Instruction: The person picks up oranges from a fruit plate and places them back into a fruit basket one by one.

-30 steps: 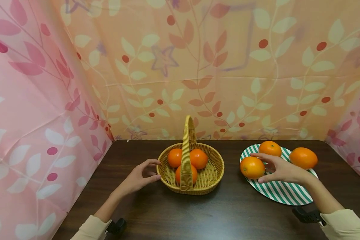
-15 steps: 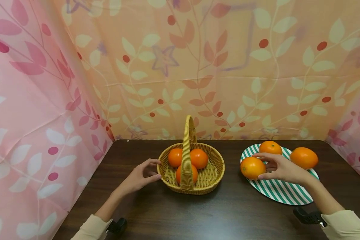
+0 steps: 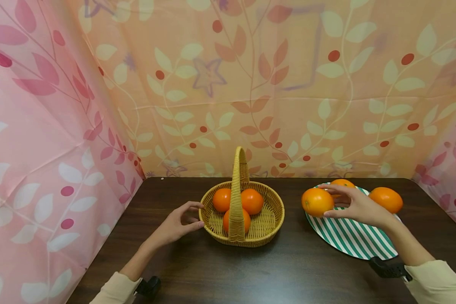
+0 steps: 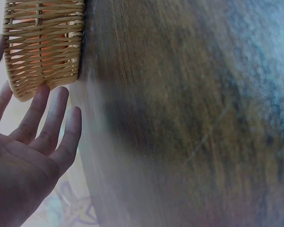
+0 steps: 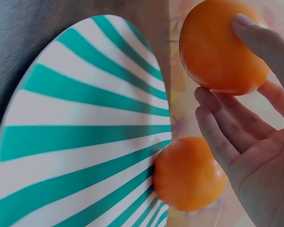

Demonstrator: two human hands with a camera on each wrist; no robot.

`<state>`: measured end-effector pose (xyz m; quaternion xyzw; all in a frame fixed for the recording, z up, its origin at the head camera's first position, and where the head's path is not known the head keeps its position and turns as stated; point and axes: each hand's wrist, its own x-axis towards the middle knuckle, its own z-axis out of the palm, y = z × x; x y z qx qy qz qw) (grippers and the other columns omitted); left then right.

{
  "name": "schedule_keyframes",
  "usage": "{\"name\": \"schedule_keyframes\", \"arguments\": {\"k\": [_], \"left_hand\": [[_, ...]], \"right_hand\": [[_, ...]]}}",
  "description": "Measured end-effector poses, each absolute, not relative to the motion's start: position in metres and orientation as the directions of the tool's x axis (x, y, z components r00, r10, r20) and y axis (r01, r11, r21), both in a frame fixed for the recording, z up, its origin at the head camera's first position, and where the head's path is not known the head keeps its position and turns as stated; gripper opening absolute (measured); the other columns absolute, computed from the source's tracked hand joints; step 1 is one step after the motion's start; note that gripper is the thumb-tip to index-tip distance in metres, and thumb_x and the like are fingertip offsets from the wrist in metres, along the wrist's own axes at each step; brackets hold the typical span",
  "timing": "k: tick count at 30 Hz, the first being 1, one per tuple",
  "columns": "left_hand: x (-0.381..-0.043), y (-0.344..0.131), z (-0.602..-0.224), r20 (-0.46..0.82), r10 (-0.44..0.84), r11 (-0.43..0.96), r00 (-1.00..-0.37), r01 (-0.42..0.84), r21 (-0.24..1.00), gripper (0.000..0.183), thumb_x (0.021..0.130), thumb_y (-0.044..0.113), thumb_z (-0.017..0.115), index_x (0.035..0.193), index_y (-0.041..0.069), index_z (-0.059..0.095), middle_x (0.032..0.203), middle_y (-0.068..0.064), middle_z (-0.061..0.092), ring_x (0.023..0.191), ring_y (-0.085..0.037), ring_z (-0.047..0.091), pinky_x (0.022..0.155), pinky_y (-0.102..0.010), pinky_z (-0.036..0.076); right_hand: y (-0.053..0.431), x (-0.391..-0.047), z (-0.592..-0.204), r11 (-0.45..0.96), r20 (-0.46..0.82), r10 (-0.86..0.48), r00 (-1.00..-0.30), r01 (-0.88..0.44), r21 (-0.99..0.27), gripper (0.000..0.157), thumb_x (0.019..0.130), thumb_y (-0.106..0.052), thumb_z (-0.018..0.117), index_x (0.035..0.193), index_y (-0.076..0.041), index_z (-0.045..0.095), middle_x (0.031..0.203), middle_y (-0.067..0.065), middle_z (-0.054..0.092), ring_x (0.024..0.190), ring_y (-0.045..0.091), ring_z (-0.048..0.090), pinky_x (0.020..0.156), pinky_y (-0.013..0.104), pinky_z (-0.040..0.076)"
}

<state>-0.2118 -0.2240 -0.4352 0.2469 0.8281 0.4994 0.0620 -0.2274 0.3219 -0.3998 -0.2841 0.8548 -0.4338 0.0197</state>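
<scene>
Head view: my right hand pinches an orange above the striped plate; my left hand touches the wicker basket, likely steadying it. Left wrist: fingers spread. Right wrist: thumb opposes fingertips, presumably preventing slipping.

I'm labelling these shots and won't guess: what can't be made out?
- Head: the middle of the front fruit in the basket, hidden by its handle.
- Head: part of the rear fruit on the plate, covered by the right hand.
- Left wrist: the basket, cropped by the top edge; its weave obscures what's inside.
- Right wrist: the right hand, cropped by the right edge.
</scene>
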Motion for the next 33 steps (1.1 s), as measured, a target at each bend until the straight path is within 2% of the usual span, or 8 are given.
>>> {"name": "schedule_keyframes", "arguments": {"k": [6, 10, 14, 19, 24, 33], "left_hand": [[-0.214, -0.226, -0.437, 0.130, 0.465, 0.392, -0.876, 0.335, 0.857, 0.050, 0.096, 0.018, 0.075, 0.139, 0.005, 0.053, 0.131, -0.023, 0.057, 0.102, -0.034, 0.068, 0.081, -0.034, 0.058], [-0.214, -0.226, -0.437, 0.131, 0.467, 0.389, -0.874, 0.337, 0.857, 0.050, 0.095, 0.018, 0.075, 0.139, 0.005, 0.053, 0.131, -0.023, 0.057, 0.102, -0.033, 0.069, 0.081, -0.034, 0.058], [-0.214, -0.226, -0.438, 0.136, 0.468, 0.387, -0.873, 0.341, 0.857, 0.050, 0.095, 0.018, 0.075, 0.138, 0.004, 0.053, 0.131, -0.023, 0.057, 0.101, -0.034, 0.068, 0.081, -0.036, 0.058], [-0.214, -0.225, -0.437, 0.145, 0.468, 0.384, -0.872, 0.348, 0.855, 0.050, 0.095, 0.018, 0.075, 0.137, 0.004, 0.053, 0.130, -0.025, 0.058, 0.101, -0.036, 0.068, 0.080, -0.037, 0.059], [-0.213, -0.225, -0.436, 0.144, 0.470, 0.380, -0.871, 0.346, 0.858, 0.049, 0.095, 0.018, 0.075, 0.137, 0.004, 0.053, 0.131, -0.025, 0.057, 0.101, -0.036, 0.068, 0.081, -0.038, 0.059], [-0.213, -0.225, -0.437, 0.149, 0.470, 0.376, -0.870, 0.350, 0.858, 0.049, 0.096, 0.017, 0.075, 0.137, 0.003, 0.053, 0.131, -0.025, 0.057, 0.101, -0.037, 0.068, 0.080, -0.037, 0.058]], "right_hand": [[0.315, -0.232, -0.394, 0.456, 0.217, -0.495, -0.841, -0.465, -0.759, 0.070, 0.087, -0.013, 0.083, 0.147, -0.005, 0.048, 0.134, 0.016, 0.057, 0.112, 0.025, 0.066, 0.090, 0.032, 0.054], [0.310, -0.236, -0.391, 0.426, 0.237, -0.502, -0.832, -0.476, -0.769, 0.069, 0.087, -0.010, 0.083, 0.147, -0.006, 0.050, 0.135, 0.016, 0.055, 0.112, 0.023, 0.066, 0.090, 0.028, 0.053], [0.304, -0.239, -0.387, 0.388, 0.257, -0.512, -0.820, -0.488, -0.782, 0.068, 0.087, -0.005, 0.082, 0.147, -0.006, 0.051, 0.140, 0.017, 0.053, 0.113, 0.022, 0.065, 0.091, 0.029, 0.053], [0.295, -0.241, -0.381, 0.390, 0.257, -0.510, -0.821, -0.487, -0.782, 0.069, 0.087, -0.008, 0.083, 0.148, -0.007, 0.051, 0.145, 0.015, 0.051, 0.111, 0.020, 0.067, 0.090, 0.028, 0.053], [0.285, -0.244, -0.378, 0.389, 0.262, -0.514, -0.817, -0.494, -0.777, 0.069, 0.086, -0.009, 0.084, 0.147, -0.011, 0.052, 0.139, 0.011, 0.056, 0.110, 0.023, 0.067, 0.092, 0.028, 0.052], [0.266, -0.248, -0.373, 0.322, 0.260, -0.547, -0.796, -0.487, -0.812, 0.069, 0.085, -0.007, 0.084, 0.146, -0.009, 0.053, 0.135, 0.009, 0.060, 0.110, 0.023, 0.066, 0.094, 0.030, 0.052]]}}
